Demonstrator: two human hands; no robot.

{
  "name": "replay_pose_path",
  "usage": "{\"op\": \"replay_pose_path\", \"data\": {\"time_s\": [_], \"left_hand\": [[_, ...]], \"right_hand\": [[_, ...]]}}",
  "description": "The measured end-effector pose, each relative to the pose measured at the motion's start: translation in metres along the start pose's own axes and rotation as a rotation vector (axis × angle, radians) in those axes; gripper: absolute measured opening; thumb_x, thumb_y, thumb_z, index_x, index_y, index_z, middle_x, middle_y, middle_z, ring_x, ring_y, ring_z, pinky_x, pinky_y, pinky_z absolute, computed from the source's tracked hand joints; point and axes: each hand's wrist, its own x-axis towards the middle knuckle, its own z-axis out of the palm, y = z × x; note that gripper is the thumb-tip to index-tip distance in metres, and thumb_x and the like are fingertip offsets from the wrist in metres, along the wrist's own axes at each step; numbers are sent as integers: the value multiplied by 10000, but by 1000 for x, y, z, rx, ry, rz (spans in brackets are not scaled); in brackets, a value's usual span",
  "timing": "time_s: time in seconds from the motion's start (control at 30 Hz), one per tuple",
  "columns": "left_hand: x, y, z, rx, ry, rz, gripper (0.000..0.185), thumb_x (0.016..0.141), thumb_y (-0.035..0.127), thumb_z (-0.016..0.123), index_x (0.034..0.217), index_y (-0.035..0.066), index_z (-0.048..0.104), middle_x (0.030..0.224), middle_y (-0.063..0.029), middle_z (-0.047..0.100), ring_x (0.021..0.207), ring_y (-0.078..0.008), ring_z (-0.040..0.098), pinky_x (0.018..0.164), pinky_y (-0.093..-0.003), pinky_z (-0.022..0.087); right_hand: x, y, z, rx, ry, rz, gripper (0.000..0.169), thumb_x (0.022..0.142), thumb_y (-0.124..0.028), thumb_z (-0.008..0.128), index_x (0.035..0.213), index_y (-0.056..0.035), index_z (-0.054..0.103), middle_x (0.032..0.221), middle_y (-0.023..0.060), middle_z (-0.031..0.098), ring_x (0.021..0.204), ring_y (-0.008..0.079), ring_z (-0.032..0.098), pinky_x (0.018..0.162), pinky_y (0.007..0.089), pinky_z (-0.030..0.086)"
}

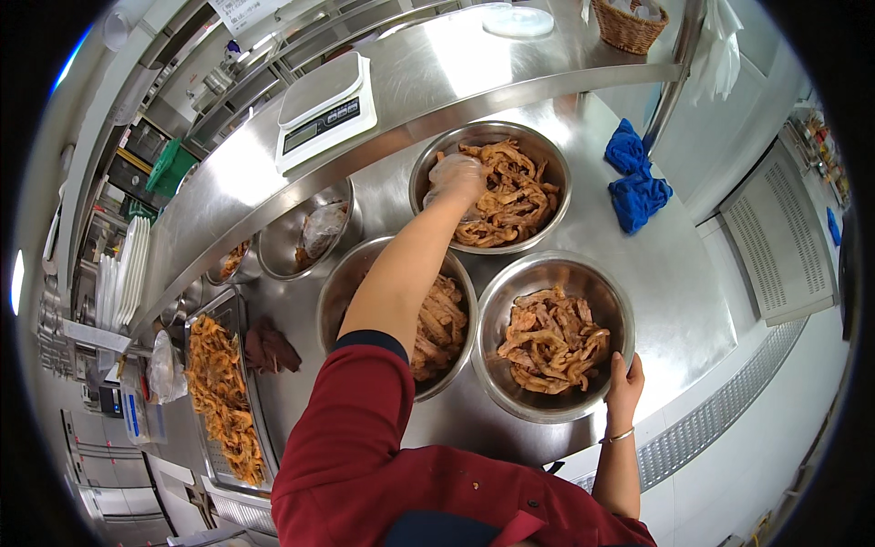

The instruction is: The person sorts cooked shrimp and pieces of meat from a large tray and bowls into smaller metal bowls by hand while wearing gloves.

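My left hand (454,179), in a clear plastic glove, reaches into the upper steel bowl (558,205) at the left side of its brown cooked meat pieces (516,188); its fingers are partly hidden, so a hold cannot be told. My bare right hand (625,386) grips the right rim of the lower right steel bowl (489,342), thumb over the edge. That bowl holds a smaller heap of similar meat strips (554,338). Beneath my left forearm stands another steel bowl (468,321) with paler meat strips (437,328), partly covered by the arm.
A raised steel shelf (424,102) carries a kitchen scale (328,109), lids (518,22) and a wicker basket (630,27). Left are a smaller bowl (270,249), a dark red cloth (270,347) and a metal tray (256,410) of orange-brown food. A blue cloth (636,181) lies right.
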Motion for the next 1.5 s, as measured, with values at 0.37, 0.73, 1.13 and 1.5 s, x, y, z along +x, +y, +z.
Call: {"op": "replay_pose_path", "data": {"time_s": [0.37, 0.73, 1.13, 1.5], "left_hand": [[-91, -9, -69, -1706, -40, 297, 184, 856, 227, 503, 930, 65, 458, 807, -77, 545, 771, -170, 561, 695, -308, 474], [-63, 11, -43, -190, -168, 272, 406, 730, 95, 514, 1135, 128, 505, 1082, -158, 527, 915, -312, 552, 818, -381, 432], [-55, -2, -80, -695, 70, 192, 242, 797, 191, 555, 993, 50, 574, 842, -138, 612, 743, -257, 584, 616, -301, 456], [-112, 27, -108, -832, -357, 538, 335, 842, 270, 508, 1110, 70, 529, 905, -94, 604, 808, -182, 578, 718, -299, 467]], "right_hand": [[1, -1, 1, -31, -24, -22, 208, 839, -151, 514, 934, 32, 542, 816, 33, 570, 737, 81, 476, 664, 212, 398], [2, 1, 0, -19, -32, -31, 191, 840, -138, 510, 930, 27, 541, 826, 36, 566, 736, 79, 471, 664, 214, 401], [4, 6, -2, -25, -36, -38, 185, 836, -126, 511, 930, 29, 544, 836, 40, 570, 748, 85, 480, 671, 213, 400], [6, 7, -4, -13, -32, -31, 198, 836, -132, 514, 947, 29, 546, 832, 43, 577, 755, 90, 488, 682, 222, 404]]}}
